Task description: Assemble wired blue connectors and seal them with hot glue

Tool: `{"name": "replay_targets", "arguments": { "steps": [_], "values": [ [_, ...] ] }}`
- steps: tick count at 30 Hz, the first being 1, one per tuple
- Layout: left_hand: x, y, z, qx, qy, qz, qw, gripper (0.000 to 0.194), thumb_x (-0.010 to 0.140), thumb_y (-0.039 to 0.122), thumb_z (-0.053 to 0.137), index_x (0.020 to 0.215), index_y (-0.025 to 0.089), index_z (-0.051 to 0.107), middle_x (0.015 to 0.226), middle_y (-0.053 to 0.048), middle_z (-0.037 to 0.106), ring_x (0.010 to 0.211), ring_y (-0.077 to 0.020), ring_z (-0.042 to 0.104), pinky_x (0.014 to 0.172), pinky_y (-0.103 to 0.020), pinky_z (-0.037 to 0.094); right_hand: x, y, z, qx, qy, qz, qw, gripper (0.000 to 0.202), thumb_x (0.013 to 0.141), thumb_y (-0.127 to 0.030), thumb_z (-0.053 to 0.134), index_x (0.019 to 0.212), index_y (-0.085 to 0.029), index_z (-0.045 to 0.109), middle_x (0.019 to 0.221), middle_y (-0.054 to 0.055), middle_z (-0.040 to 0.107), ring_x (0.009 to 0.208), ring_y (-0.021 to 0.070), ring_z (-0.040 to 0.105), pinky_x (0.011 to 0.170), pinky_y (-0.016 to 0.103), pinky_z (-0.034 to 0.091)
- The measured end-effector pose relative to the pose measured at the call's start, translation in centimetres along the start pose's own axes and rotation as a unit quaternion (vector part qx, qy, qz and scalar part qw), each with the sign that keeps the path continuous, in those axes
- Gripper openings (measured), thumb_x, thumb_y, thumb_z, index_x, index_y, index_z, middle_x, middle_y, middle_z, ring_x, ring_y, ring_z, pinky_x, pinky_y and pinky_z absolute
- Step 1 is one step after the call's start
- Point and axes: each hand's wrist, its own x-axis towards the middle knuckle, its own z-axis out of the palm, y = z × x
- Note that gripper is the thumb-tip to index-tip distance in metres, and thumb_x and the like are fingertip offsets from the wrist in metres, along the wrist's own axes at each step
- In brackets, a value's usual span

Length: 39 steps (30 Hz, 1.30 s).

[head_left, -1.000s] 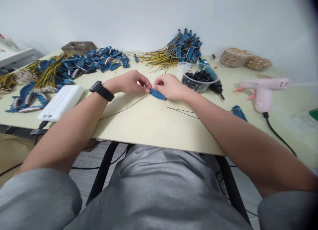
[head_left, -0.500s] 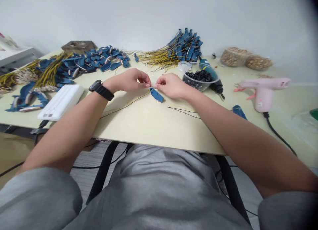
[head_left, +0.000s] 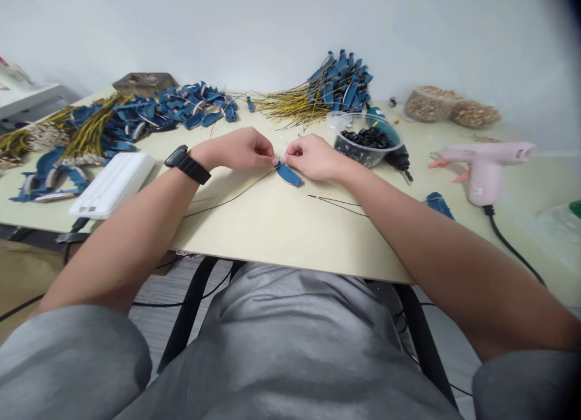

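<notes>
Pale tabletop (head_left: pixel 254 226) bears one pink glue gun (head_left: pixel 485 166). Left hand (head_left: pixel 242 149) pinches dark cord (head_left: pixel 245 192) at the far end of one blue piece (head_left: pixel 289 174); right hand (head_left: pixel 315 158) has fingertips together alongside, contents unclear.

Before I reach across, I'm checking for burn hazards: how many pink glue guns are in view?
1: the pink glue gun is on the table, to the right of the right hand. Another could be hidden behind the heaped blue pieces.

Soft, even light brightened the plain pale-grey wall (head_left: pixel 272 39) and flat cream-coloured tabletop (head_left: pixel 263 232), leaving faint shadows. Wide-angle distortion stretched the grey fabric sleeves (head_left: pixel 77 359); right-hand corners darkened; fine detail looked smeared.
</notes>
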Motion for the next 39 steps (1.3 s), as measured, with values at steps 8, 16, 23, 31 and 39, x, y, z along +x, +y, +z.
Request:
{"name": "replay_targets", "arguments": {
  "steps": [8,16,23,31,39],
  "values": [
    [-0.09,0.43,-0.07,0.006,-0.010,-0.037,0.999,0.044,0.089,0.061,0.072,0.088,0.020,0.088,0.066,-0.002,0.058,0.065,-0.0163,0.046,0.070,-0.036,0.036,0.24,0.40,0.19,-0.001,-0.004,-0.002,1.000,0.026,0.108,-0.012,0.071,0.083,-0.020,0.074,0.092,0.008,0.078,0.086,0.0218,0.062,0.084,0.038,0.044],
    [0.02,0.51,0.14,-0.016,-0.016,-0.037,0.999,0.043,0.091,0.060,0.071,0.085,0.020,0.087,0.066,-0.002,0.055,0.066,-0.0165,0.044,0.073,-0.038,0.034,0.37,0.62,0.20,-0.003,-0.013,0.005,1.000,0.026,0.108,-0.018,0.071,0.082,-0.020,0.075,0.087,0.007,0.074,0.082,0.0217,0.058,0.080,0.039,0.043],
    [-0.06,0.85,0.13,-0.038,-0.021,-0.070,0.997,0.040,0.091,0.057,0.077,0.089,0.020,0.091,0.070,-0.006,0.064,0.074,-0.0215,0.055,0.075,-0.039,0.038,0.13,0.24,0.22,0.006,-0.021,0.022,1.000,0.024,0.105,-0.017,0.071,0.081,-0.021,0.075,0.087,0.007,0.074,0.079,0.0212,0.056,0.077,0.040,0.042],
    [0.19,0.40,0.35,-0.048,-0.018,-0.060,0.997,0.036,0.089,0.054,0.081,0.089,0.020,0.092,0.084,-0.008,0.082,0.075,-0.0212,0.063,0.072,-0.037,0.043,-0.18,-0.05,0.28,0.030,-0.036,0.045,0.998,0.023,0.100,-0.013,0.069,0.078,-0.022,0.073,0.082,0.006,0.070,0.071,0.0198,0.051,0.071,0.040,0.038],
    [-0.25,1.00,-0.26,-0.021,-0.041,-0.067,0.997,0.039,0.092,0.057,0.075,0.090,0.020,0.090,0.081,-0.007,0.075,0.076,-0.0216,0.059,0.076,-0.037,0.043,-0.39,-0.14,0.31,0.046,-0.043,0.059,0.996,0.025,0.098,-0.013,0.068,0.076,-0.023,0.071,0.076,0.004,0.065,0.068,0.0205,0.048,0.073,0.042,0.037]
  ]
}}
